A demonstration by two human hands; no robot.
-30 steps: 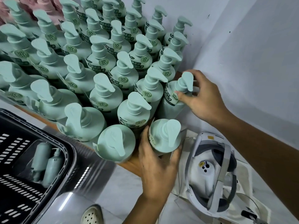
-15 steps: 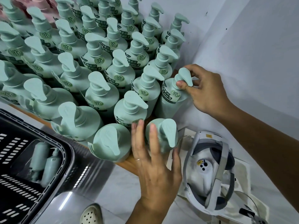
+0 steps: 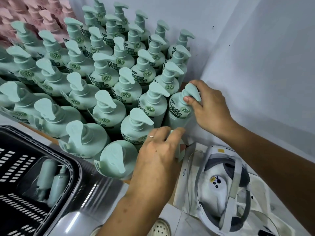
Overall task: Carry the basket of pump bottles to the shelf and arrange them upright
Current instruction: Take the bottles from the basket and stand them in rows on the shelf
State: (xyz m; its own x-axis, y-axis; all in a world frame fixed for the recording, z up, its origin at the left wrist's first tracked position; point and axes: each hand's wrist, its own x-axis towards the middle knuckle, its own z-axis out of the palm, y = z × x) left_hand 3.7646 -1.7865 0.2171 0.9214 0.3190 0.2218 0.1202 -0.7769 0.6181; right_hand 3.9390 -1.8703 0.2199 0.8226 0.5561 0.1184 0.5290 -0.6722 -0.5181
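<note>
Right hand (image 3: 211,108) pinching pump of corner bottle (image 3: 179,113), left hand (image 3: 158,150) draped over edge bottle (image 3: 180,153), grip hidden; a nudge could tip it off shelf (image 3: 127,181).

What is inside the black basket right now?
One pale green pump bottle and a second bottle lie on their sides inside the black basket. The basket's left and lower parts run out of frame, so anything there cannot be seen.
</note>
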